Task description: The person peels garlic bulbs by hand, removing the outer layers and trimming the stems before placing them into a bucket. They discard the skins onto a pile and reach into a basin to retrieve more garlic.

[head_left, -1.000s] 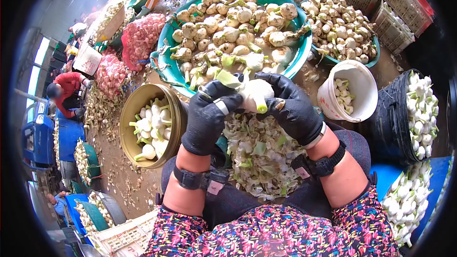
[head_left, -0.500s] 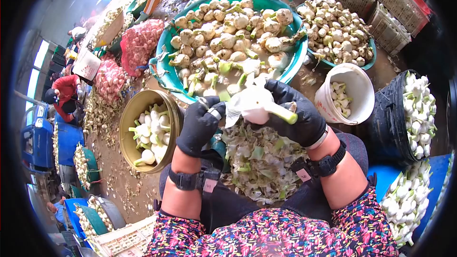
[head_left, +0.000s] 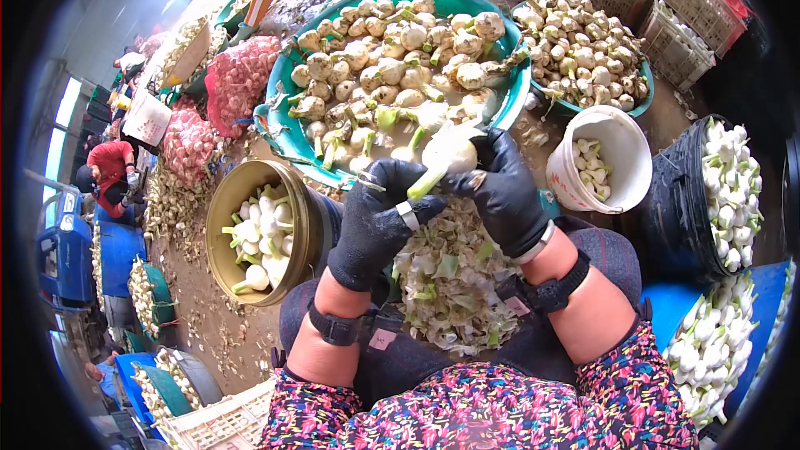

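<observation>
Both my hands wear dark gloves and meet at a white garlic bulb (head_left: 448, 155) with a loose skin flap on top. Its green stem points down and left. My left hand (head_left: 379, 217) is closed at the stem side, with a pale band on one finger. On the other side, my right hand (head_left: 510, 196) grips the bulb with bent fingers. Just beyond is a teal tub (head_left: 523, 87) of soiled bulbs in water. Below my hands lies a heap of peeled skins (head_left: 454, 283).
A yellowish bucket (head_left: 218, 242) of white bulbs stands left, a white bucket (head_left: 637, 158) right. Farther right is a black basket (head_left: 679, 200) of bulbs. Another teal tub (head_left: 643, 100) stands behind. A person in red (head_left: 112, 171) works at far left.
The bulb has turned, so its green stem now points down and left instead of right. My left hand has moved right and turned inward, and the loose skin now sticks up.
</observation>
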The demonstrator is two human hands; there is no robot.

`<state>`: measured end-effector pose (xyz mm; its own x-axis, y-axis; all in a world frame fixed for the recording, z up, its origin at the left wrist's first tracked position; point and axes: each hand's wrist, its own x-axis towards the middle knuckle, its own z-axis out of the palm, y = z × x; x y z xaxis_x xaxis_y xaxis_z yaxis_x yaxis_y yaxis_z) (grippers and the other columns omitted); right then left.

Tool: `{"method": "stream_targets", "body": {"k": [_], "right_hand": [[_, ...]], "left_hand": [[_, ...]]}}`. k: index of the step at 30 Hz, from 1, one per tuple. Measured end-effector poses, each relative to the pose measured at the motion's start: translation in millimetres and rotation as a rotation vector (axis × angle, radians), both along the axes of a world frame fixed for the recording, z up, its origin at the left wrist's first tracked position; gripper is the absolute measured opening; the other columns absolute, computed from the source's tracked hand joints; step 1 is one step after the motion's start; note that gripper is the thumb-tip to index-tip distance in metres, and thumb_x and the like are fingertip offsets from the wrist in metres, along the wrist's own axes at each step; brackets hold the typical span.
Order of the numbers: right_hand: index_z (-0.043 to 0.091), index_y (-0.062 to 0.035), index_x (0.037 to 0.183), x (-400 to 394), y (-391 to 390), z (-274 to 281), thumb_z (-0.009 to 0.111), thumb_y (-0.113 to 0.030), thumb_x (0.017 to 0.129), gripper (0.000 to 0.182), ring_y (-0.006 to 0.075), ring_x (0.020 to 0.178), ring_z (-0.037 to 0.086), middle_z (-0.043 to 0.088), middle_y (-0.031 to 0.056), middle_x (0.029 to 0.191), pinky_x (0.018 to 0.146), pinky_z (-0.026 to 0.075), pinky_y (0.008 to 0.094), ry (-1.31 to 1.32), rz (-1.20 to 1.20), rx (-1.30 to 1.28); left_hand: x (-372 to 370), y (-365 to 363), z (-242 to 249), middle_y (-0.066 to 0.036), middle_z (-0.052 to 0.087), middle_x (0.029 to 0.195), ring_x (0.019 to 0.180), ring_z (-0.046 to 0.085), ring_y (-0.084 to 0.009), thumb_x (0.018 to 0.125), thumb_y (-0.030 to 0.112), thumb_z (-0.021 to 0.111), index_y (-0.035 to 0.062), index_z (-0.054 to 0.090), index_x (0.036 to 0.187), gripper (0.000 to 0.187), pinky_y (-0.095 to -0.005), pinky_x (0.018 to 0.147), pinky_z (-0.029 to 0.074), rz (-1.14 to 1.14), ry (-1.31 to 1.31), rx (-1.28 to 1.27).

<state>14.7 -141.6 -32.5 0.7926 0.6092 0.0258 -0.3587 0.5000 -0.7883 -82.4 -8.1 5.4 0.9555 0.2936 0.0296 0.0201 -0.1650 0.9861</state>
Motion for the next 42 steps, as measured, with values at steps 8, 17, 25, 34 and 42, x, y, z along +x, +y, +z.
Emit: {"method": "stream_targets", "body": {"k": [8,17,25,34,42], "right_hand": [[0.037,-0.0030,0.118,1.1,-3.2,12.1,0.069,0.003,0.068,0.060,0.0164,0.096,0.056,0.052,0.0103,0.106,0.081,0.049,0.0302,-0.022,0.127,-0.046],[0.065,-0.0080,0.093,16.3,-7.6,15.7,0.074,-0.013,0.062,0.033,0.0188,0.087,0.055,0.062,0.0073,0.090,0.077,0.042,0.0299,-0.855,0.227,-0.403],[0.059,-0.0059,0.076,-3.6,-14.1,22.9,0.063,-0.007,0.070,0.007,0.0249,0.068,0.057,0.057,0.0091,0.069,0.062,0.044,0.0327,-0.786,0.057,-0.337],[0.059,-0.0009,0.075,32.1,-33.1,-2.6,0.060,-0.006,0.074,0.005,0.0124,0.061,0.056,0.061,0.0083,0.067,0.060,0.046,0.0298,-0.637,-0.126,-0.841],[0.066,-0.0053,0.096,10.3,-33.4,-9.5,0.057,-0.017,0.066,0.033,0.0316,0.081,0.061,0.064,0.0171,0.088,0.076,0.048,0.0372,-0.831,0.884,-0.904]], "left_hand": [[-4.6,21.7,-3.1,-0.009,0.062,0.102,0.089,0.059,-0.0144,0.078,0.001,0.062,0.0011,0.059,0.100,0.022,-0.0274,0.079,0.048,0.119,-0.117,-0.392],[-10.4,22.5,7.4,-0.009,0.065,0.095,0.084,0.060,-0.0118,0.073,-0.001,0.066,0.0010,0.062,0.093,0.020,-0.0258,0.077,0.048,0.012,0.018,-0.286],[-9.4,40.7,-7.7,-0.012,0.062,0.087,0.073,0.062,-0.0203,0.080,0.011,0.059,-0.0026,0.054,0.106,0.029,-0.0325,0.065,0.052,0.115,-0.245,-0.715],[-11.0,65.1,-26.7,-0.010,0.062,0.101,0.085,0.062,-0.0237,0.086,0.015,0.053,0.0045,0.054,0.108,0.025,-0.0400,0.070,0.054,0.278,-0.264,-1.136],[-52.2,108.5,18.9,-0.007,0.061,0.077,0.067,0.058,-0.0131,0.084,0.006,0.056,-0.0025,0.057,0.103,0.021,-0.0269,0.060,0.048,0.519,-0.245,-0.021]]}}
